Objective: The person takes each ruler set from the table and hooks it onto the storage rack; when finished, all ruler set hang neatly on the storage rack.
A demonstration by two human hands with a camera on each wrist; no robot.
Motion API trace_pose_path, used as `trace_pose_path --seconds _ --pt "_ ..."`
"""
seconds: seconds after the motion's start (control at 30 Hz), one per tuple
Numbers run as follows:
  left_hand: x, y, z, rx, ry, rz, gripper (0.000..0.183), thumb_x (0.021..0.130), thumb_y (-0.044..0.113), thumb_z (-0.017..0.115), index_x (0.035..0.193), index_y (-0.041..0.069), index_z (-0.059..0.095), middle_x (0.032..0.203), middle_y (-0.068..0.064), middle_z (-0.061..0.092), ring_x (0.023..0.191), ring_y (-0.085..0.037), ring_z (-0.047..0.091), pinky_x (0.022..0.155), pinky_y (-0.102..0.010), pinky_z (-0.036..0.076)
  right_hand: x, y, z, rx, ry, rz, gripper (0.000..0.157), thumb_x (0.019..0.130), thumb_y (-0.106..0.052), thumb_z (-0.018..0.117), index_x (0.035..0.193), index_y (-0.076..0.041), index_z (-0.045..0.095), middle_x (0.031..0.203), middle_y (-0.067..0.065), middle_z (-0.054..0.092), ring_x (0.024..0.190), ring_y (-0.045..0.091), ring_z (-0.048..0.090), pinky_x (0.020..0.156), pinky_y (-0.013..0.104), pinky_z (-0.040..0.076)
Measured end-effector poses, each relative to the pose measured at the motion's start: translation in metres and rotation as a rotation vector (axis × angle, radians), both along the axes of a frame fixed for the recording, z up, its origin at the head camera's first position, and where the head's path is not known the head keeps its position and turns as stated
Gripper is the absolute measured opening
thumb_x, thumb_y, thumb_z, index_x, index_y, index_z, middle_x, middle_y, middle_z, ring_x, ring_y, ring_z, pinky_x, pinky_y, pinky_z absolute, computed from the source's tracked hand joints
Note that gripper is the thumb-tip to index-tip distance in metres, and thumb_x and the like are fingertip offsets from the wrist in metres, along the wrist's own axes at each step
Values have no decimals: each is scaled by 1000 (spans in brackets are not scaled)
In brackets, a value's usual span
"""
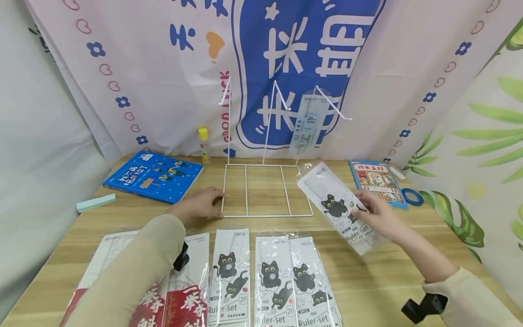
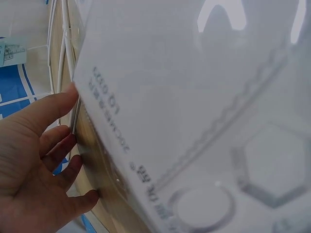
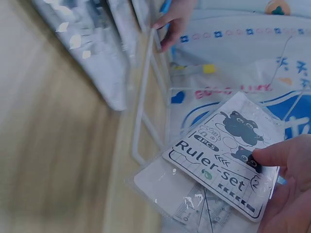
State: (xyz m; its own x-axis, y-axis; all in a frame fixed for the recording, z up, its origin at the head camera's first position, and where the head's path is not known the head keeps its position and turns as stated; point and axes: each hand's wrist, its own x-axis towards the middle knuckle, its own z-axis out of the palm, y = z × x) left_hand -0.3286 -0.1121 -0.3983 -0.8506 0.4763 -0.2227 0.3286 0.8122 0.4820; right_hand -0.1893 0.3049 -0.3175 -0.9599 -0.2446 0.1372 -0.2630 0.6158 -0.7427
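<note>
My right hand [image 1: 377, 215] pinches a packaged ruler set [image 1: 333, 202] with black cats on its card, thumb on the front. The pack is tilted over the right front of a white wire display rack [image 1: 267, 215]. In the right wrist view the clear rulers [image 3: 194, 208] show below the card. My left hand [image 1: 202, 203] grips the left side of the rack's base near its front corner, thumb and fingers at the wire. On the rack's right hook [image 1: 333, 102] hangs a pale blue ruler pack [image 1: 309, 122]. The other two hooks carry nothing.
Ruler packs with cats [image 1: 229, 277] and red-and-white ruler packs [image 1: 185, 281] lie along the front. At the left are a blue book [image 1: 153, 177] and a pale green strip [image 1: 96, 202]; a glue stick [image 1: 204, 145] stands behind. Another book [image 1: 377, 181] and blue tape [image 1: 412, 197] lie right.
</note>
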Motion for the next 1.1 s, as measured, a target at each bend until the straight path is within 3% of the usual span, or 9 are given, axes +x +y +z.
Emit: trace_pose_path --seconds 0.27,0.47,0.73,1.1 --pt "-1 1 0 -6 -15 19 62 79 24 70 130 2 43 132 -17 38 123 -33 34 103 -47 26 -10 -24 57 -34 169 71 31 88 0 53 118 3 46 94 18 59 73 15 62 59 32 54" --pt "-1 1 0 4 -13 13 61 79 22 70 130 1 43 130 -18 39 122 -33 35 103 -47 27 -17 -32 82 -48 226 68 32 88 -1 54 118 1 47 94 12 58 75 13 62 63 28 54" --pt "0 1 2 -10 -23 24 61 79 24 69 130 3 43 131 -16 39 121 -32 36 102 -47 27 -29 -38 90 -40 207 67 35 89 -5 54 122 0 47 98 15 58 77 14 62 64 28 54" --pt "1 2 3 -10 -43 47 61 79 24 69 131 5 43 133 -14 38 123 -31 34 103 -47 27 -50 -40 85 -53 166 16 35 89 -7 53 123 1 47 101 17 58 79 14 62 66 28 54"
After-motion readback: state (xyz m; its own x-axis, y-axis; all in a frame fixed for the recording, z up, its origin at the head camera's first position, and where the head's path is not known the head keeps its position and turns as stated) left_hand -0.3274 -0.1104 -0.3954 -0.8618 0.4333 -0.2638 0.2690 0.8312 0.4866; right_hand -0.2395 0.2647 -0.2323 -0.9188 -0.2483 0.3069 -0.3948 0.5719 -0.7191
